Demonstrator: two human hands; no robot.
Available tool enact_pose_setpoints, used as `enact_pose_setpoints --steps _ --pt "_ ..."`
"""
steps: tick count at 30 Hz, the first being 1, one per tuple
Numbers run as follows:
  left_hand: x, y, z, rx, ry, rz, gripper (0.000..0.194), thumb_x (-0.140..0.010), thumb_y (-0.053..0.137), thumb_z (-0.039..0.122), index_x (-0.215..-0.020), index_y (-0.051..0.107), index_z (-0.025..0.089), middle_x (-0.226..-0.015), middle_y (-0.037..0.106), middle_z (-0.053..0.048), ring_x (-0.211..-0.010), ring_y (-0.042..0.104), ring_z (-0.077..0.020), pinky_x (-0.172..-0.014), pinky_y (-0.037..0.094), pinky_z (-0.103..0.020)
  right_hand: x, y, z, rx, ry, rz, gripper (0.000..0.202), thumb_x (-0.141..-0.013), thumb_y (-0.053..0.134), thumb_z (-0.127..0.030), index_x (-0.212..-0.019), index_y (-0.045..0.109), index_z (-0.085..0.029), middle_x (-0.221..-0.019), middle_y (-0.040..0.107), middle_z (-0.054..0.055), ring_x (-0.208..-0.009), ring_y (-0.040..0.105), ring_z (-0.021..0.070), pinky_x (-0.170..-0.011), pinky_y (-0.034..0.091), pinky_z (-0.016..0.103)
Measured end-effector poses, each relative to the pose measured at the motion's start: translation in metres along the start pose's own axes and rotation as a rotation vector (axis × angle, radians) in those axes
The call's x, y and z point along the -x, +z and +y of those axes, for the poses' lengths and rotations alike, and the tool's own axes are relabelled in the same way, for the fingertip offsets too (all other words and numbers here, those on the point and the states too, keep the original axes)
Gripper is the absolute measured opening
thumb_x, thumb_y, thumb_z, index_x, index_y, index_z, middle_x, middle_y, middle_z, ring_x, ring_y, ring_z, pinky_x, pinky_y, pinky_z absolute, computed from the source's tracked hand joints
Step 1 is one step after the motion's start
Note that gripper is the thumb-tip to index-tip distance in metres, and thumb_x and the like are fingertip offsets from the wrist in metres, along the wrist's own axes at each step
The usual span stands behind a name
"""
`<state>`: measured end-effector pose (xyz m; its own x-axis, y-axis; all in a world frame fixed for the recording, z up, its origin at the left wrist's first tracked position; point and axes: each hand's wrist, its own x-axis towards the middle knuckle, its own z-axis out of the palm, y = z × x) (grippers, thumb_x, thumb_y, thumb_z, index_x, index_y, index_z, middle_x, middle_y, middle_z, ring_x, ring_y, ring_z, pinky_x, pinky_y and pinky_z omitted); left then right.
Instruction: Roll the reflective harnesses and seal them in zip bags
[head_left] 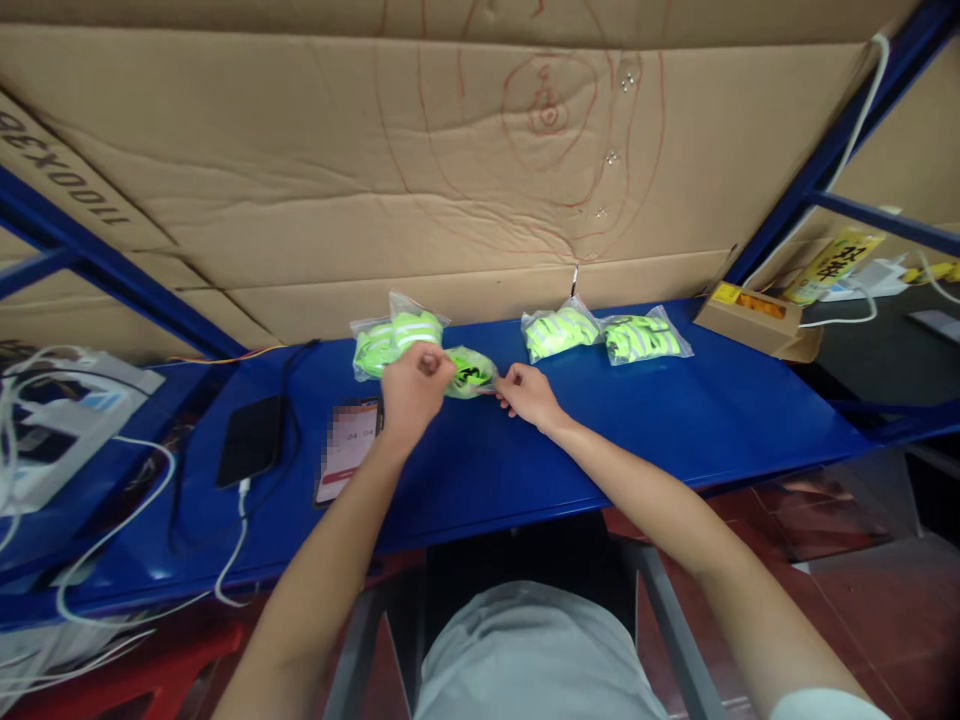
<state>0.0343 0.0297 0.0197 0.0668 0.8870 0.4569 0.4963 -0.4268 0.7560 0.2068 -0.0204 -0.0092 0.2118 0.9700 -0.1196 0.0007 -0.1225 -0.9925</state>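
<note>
Between my hands lies a clear plastic bag (471, 374) with a folded neon-yellow item in it, some black showing on top. My right hand (527, 395) pinches the bag's right edge between thumb and fingers. Curled closed at the bag's left end is my left hand (417, 392); its fingertips seem to grip the plastic there. Just behind the left hand are bagged neon-yellow items with silvery stripes (401, 338), partly covered by that hand. Two similar bags, one nearer (560, 331) and one further right (646, 336), rest along the back of the blue table (577, 440).
A lit phone (349, 450) and a dark phone (251, 440) on a white cable lie at the left. Power strips (71, 430) and cables crowd the far left. A cardboard box (750, 318) stands at the right end. Cardboard sheeting (300, 180) walls the back.
</note>
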Motion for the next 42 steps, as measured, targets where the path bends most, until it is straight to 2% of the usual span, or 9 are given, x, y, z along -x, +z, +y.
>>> enact_pose_setpoints --steps 4,9,13,18,25,29,36,39,42 --pt "-0.006 -0.011 0.001 0.149 0.027 0.161 0.004 -0.078 0.066 0.021 -0.08 0.064 0.02 -0.072 0.061 0.003 -0.067 0.054 -0.0134 -0.072 0.043 -0.027 0.006 0.002 -0.005 -0.09 -0.099 -0.067 0.029 -0.08 0.079 -0.03 -0.069 0.054 -0.021 -0.066 0.063 -0.004 -0.063 0.06 0.0105 -0.054 0.047 0.018" --pt "-0.004 -0.009 0.008 0.479 0.017 0.194 0.014 -0.086 0.066 0.034 -0.087 0.058 0.022 -0.085 0.07 -0.001 -0.078 0.068 -0.0163 -0.082 0.054 -0.03 -0.008 -0.001 -0.002 -0.224 -0.032 -0.1 0.038 -0.102 0.048 -0.054 -0.089 0.06 -0.021 -0.087 0.07 0.004 -0.077 0.069 0.0144 -0.069 0.06 0.027" --pt "-0.01 -0.005 0.005 0.765 -0.087 0.201 0.021 -0.087 0.064 0.042 -0.085 0.054 0.023 -0.086 0.068 -0.001 -0.077 0.068 -0.0152 -0.081 0.057 -0.03 -0.017 -0.006 0.004 -0.236 0.061 -0.145 0.034 -0.102 0.05 -0.051 -0.099 0.062 -0.019 -0.096 0.074 0.011 -0.082 0.073 0.0179 -0.08 0.064 0.035" --pt "-0.019 0.007 -0.014 0.945 -0.301 0.159 0.022 -0.086 0.07 0.039 -0.086 0.057 0.022 -0.092 0.068 -0.002 -0.09 0.069 -0.015 -0.08 0.056 -0.025 -0.018 -0.015 -0.006 -0.171 0.007 -0.165 0.057 -0.101 0.036 -0.068 -0.104 0.065 -0.019 -0.095 0.076 0.013 -0.085 0.076 0.0241 -0.078 0.064 0.042" --pt "-0.008 0.028 -0.026 0.946 -0.566 -0.052 0.026 -0.099 0.066 0.037 -0.108 0.066 0.013 -0.099 0.07 -0.005 -0.086 0.068 -0.0161 -0.079 0.06 -0.034 -0.019 -0.042 -0.027 0.274 -0.359 0.215 0.053 -0.095 0.052 -0.068 -0.07 0.053 -0.022 -0.076 0.062 0.006 -0.08 0.063 0.0214 -0.072 0.053 0.031" --pt "0.007 0.038 -0.022 0.923 -0.611 -0.157 0.032 -0.1 0.065 0.039 -0.118 0.067 0.013 -0.114 0.072 -0.009 -0.099 0.071 -0.0198 -0.09 0.061 -0.04 -0.025 -0.04 -0.068 0.567 -0.579 0.286 0.044 -0.101 0.049 -0.055 -0.075 0.059 -0.021 -0.085 0.066 0.009 -0.094 0.062 0.0243 -0.083 0.047 0.031" --pt "0.01 0.043 -0.033 0.769 -0.553 -0.172 0.035 -0.1 0.064 0.041 -0.123 0.065 0.014 -0.122 0.069 -0.011 -0.109 0.069 -0.023 -0.095 0.06 -0.045 -0.063 -0.016 -0.135 0.869 -0.709 0.218 0.045 -0.104 0.051 -0.051 -0.078 0.067 -0.018 -0.078 0.071 0.011 -0.084 0.067 0.0252 -0.079 0.044 0.032" --pt "0.009 0.044 -0.035 0.631 -0.466 -0.099 0.04 -0.099 0.064 0.035 -0.134 0.058 0.016 -0.137 0.061 -0.013 -0.116 0.066 -0.0252 -0.098 0.059 -0.047 -0.077 -0.024 -0.151 1.019 -0.747 0.364 0.045 -0.107 0.047 -0.045 -0.085 0.072 -0.015 -0.084 0.073 0.013 -0.087 0.069 0.026 -0.083 0.045 0.034" --pt "0.004 0.036 -0.031 0.451 -0.315 -0.036 0.048 -0.094 0.061 0.021 -0.141 0.05 0.018 -0.149 0.049 -0.017 -0.126 0.061 -0.0267 -0.101 0.057 -0.045 -0.088 -0.057 -0.169 0.982 -0.765 0.572 0.051 -0.109 0.042 -0.043 -0.084 0.074 -0.011 -0.077 0.071 0.011 -0.079 0.069 0.0232 -0.078 0.046 0.033"
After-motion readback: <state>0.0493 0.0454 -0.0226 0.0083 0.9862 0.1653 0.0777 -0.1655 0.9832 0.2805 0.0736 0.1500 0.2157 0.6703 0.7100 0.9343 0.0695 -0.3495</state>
